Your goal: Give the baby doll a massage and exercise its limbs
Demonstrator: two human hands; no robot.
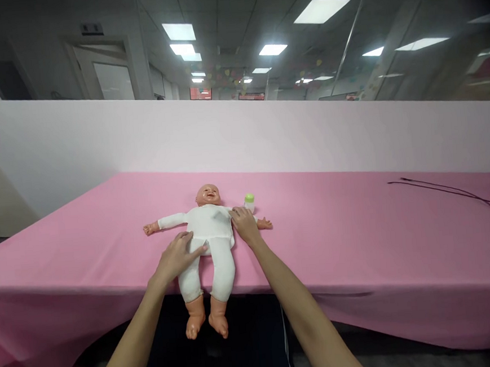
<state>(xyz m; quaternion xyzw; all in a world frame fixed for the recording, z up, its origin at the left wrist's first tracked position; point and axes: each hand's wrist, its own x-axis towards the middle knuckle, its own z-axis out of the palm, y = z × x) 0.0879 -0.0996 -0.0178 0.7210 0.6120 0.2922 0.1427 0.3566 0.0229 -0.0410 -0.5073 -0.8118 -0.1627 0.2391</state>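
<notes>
A baby doll with a white cloth body lies on its back on the pink tablecloth. Its head points away from me, and its bare feet hang past the near edge. My left hand rests on the doll's hip, thumb stretched away from the fingers across the top of the legs. My right hand is at the doll's side by the shoulder, its fingers bent over the upper arm and covering part of it. Just beyond those fingers stands a small white jar with a green lid, its lower part partly hidden.
Thin black cables lie across the table's right side. A low white wall borders the far edge, with glass above it. My dark-clothed lap is below the near edge.
</notes>
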